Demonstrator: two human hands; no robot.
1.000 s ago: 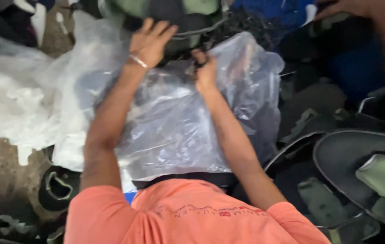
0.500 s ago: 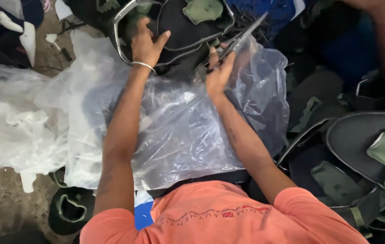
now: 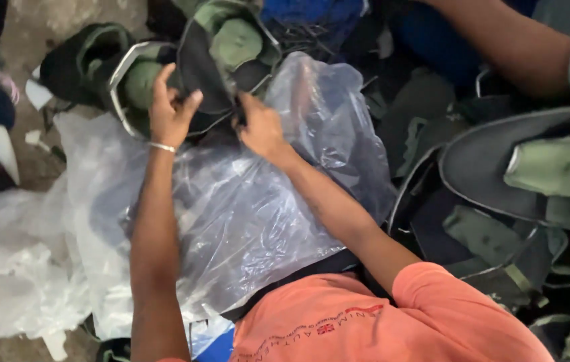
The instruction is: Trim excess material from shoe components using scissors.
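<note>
While both arms reach toward the top centre of the frame, the left hand (image 3: 170,112) rests on a dark fabric piece with a green patch (image 3: 221,64), its fingers spread apart and laid over the silver-trimmed edge, pressing rather than gripping. The right hand (image 3: 260,127) sits just beside it, fingers drawn together in a pinch at the lower edge of the same piece; whatever they clamp is too small to identify. This piece lies at the upper centre, on the far edge of a clear plastic bag (image 3: 245,214) that covers the person's lap, so the bag appears to serve as a work surface. Similar dark and green pieces (image 3: 539,167) are heaped at the right. Another person's arm (image 3: 499,40) crosses the upper right corner.
</note>
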